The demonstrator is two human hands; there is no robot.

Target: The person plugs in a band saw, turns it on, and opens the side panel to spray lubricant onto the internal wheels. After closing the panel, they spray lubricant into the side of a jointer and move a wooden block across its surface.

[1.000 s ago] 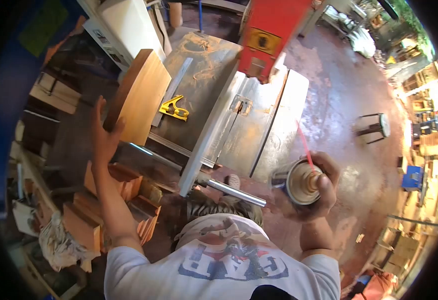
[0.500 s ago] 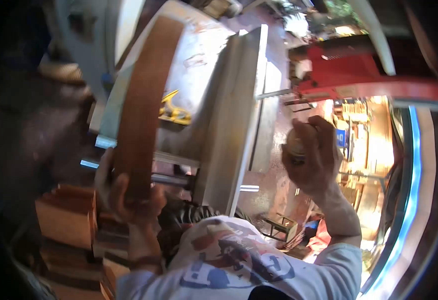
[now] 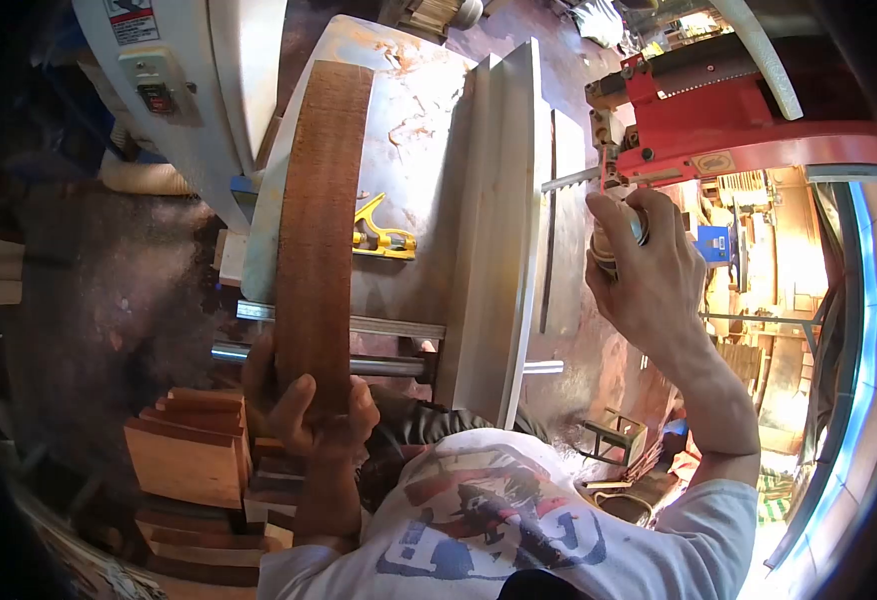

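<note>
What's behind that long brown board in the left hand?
Behind the board, parts of a table, a yellow tool, a metal rail and a round bar show. Whatever lies directly behind it is covered, including any of the tool further left.

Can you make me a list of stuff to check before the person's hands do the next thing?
1. Left hand gripping the board: ok, at its near end.
2. Right hand holding the spray can: ok.
3. Where the can's nozzle points: cannot tell.
4. Table cleared of tools: not ok, a yellow-handled square lies there.
5. White machine switched off: cannot tell from its switch.
</note>
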